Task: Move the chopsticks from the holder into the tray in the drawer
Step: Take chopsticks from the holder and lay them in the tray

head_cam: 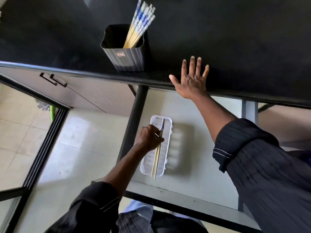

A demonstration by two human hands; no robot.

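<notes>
A black ribbed holder (127, 55) stands near the front edge of the black countertop, with several bamboo chopsticks (141, 22) with blue-and-white tops leaning in it. Below, the open drawer (193, 182) holds a white plastic tray (165, 152). My left hand (149, 138) is over the tray's left compartment, shut on a pair of chopsticks (156, 158) that lie lengthwise along the tray, their thin ends past its near rim. My right hand (191, 78) rests flat on the counter edge, fingers spread, to the right of the holder.
A black countertop (235, 39) spans the top. Cabinet doors with black handles (53, 79) sit at the left under the counter. A dark frame (42, 148) runs diagonally over the tiled floor at left. The drawer's front rail (185, 204) is near my body.
</notes>
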